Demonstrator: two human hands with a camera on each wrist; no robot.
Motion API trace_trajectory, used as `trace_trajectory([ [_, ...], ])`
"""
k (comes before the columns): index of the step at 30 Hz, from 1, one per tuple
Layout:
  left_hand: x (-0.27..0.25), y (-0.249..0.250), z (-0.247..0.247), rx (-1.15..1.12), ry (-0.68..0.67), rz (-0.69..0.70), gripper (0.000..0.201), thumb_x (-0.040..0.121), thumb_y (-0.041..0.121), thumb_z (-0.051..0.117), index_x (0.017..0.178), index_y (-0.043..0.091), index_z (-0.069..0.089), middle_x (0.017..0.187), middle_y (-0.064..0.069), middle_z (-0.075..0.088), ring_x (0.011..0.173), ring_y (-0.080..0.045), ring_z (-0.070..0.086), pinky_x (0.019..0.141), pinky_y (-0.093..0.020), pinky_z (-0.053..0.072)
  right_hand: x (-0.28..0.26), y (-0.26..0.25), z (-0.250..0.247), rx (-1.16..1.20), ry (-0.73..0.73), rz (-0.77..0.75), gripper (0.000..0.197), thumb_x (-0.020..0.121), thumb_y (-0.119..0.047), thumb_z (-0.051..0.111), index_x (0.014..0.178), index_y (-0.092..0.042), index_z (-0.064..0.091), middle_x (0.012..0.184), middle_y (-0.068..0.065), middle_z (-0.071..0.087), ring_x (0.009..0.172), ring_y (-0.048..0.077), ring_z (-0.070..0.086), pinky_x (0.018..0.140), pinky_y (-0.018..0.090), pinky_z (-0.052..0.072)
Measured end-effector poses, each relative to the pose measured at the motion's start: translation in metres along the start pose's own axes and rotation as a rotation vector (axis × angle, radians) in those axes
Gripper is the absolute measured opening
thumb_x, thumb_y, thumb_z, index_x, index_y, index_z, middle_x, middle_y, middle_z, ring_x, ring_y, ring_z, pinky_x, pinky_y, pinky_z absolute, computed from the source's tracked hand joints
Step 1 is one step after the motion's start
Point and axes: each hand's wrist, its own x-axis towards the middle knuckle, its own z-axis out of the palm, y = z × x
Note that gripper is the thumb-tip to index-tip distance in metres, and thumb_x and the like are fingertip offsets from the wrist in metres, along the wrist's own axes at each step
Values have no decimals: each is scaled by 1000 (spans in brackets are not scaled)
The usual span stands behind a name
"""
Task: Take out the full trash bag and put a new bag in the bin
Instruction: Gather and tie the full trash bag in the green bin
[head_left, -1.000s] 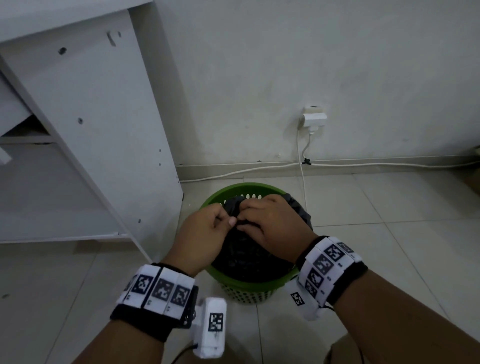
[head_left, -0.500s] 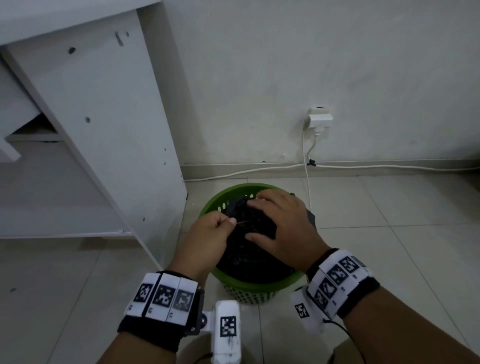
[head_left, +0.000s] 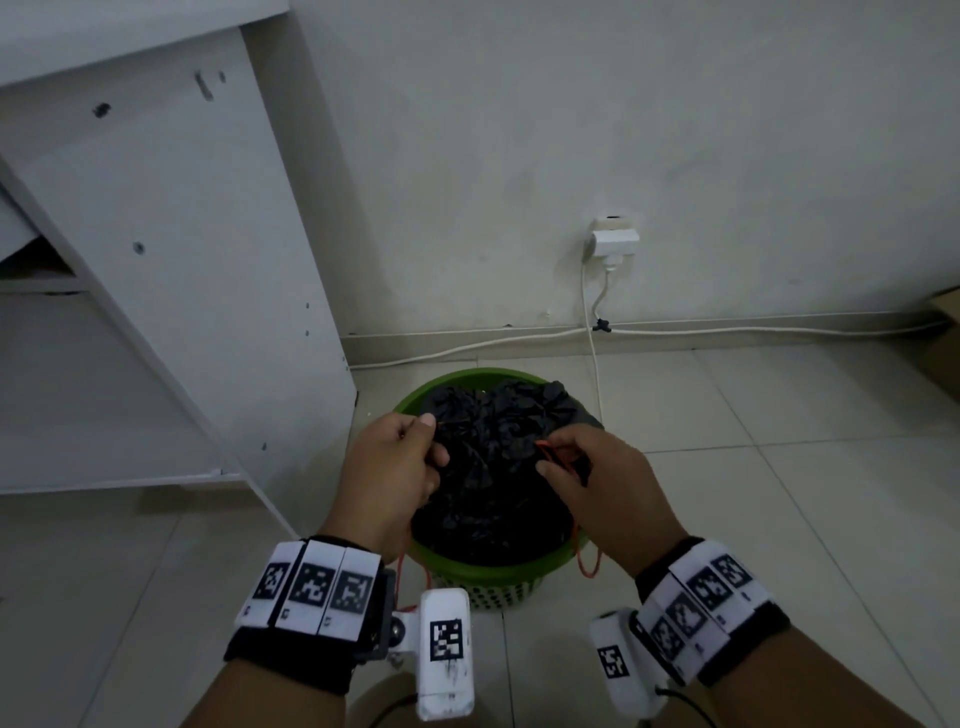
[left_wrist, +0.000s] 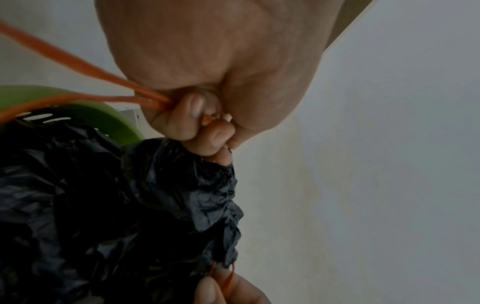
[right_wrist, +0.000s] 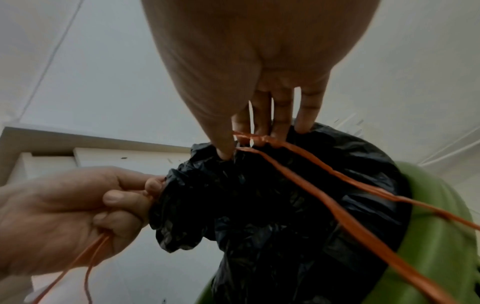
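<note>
The left hand has its fingers curled tight around a doubled orange drawstring at the left edge of the black trash bag, knuckles touching the gathered plastic. The right hand pinches the other orange loop between thumb and forefinger at the bag's right edge, its other fingers resting straight on the plastic. Both loops trail down from the hands over the near rim. The bag, its mouth bunched and crumpled, sits inside the round green bin and stands above the rim. The bin stands on the tiled floor, just beside a white cabinet on the left and near the wall, where a white plug and cable run along the base.
</note>
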Motion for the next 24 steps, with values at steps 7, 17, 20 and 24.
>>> trace_trajectory([
  [7,-4,3,0,-105,-10,-63,19,106,20,46,97,5,52,69,-10,65,43,-16,59,37,-23,40,8,-10,-8,375,-236,278,27,94,-40,60,87,-16,72,73,-13,68,62,-1,60,62,20,47],
  [17,-5,15,5,-140,-68,-140,21,102,23,55,90,6,59,66,-4,70,31,-9,36,32,-15,20,14,-39,-21,-86,-170,-185,24,98,-37,54,82,-19,57,68,-3,60,61,11,53,55,25,40],
  [20,-9,27,13,-151,-171,-78,23,103,24,53,92,4,60,74,-4,76,29,-7,30,32,-15,19,17,-55,-12,-293,-235,-287,24,99,-40,49,92,-19,60,80,1,67,71,20,60,61,35,45],
  [24,-16,31,21,71,-248,103,29,103,18,48,97,3,73,56,9,69,39,1,52,45,-13,40,26,-67,-13,-112,-381,-321,22,98,-31,51,95,-13,63,90,6,70,81,22,62,72,38,47],
])
